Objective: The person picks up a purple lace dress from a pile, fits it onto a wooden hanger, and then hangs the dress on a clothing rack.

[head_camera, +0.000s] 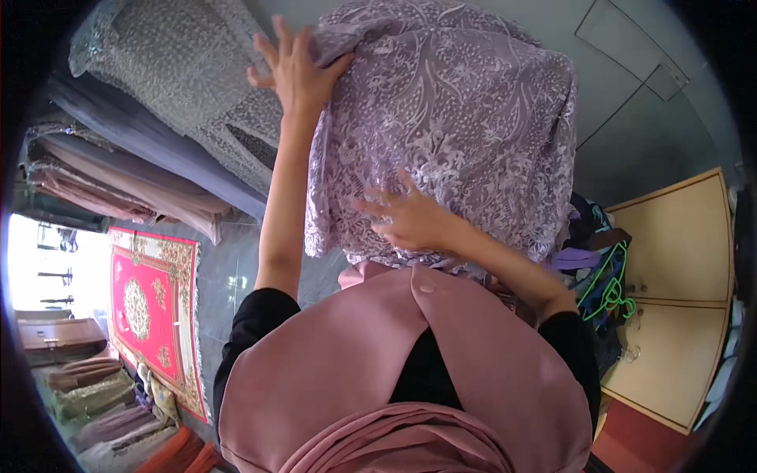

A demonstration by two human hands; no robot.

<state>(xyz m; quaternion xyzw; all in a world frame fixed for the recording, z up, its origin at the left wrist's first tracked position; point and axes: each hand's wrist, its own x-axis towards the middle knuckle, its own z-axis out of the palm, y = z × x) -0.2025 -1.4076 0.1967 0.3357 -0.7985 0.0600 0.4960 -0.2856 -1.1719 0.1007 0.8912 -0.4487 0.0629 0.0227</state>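
Observation:
A lavender lace garment [437, 118] with embroidered flowers and beading spreads out before me, its lower edge close to my body. At its upper left edge is my left hand [298, 74], fingers fanned apart and the thumb lying against the lace. My right hand [408, 219] is over the lower middle of the garment, palm side down, its fingers spread and a little blurred. Whether its fingertips touch the lace cannot be told. Neither hand grips anything. What supports the garment is hidden beneath it.
Beaded grey garments [189, 77] and other long dresses [136, 177] hang at left. A red patterned rug [148, 307] covers part of the grey tiled floor [227, 278]. On the right, green hangers [609, 295] and piled clothes [576, 259] are beside a wooden cabinet [674, 248].

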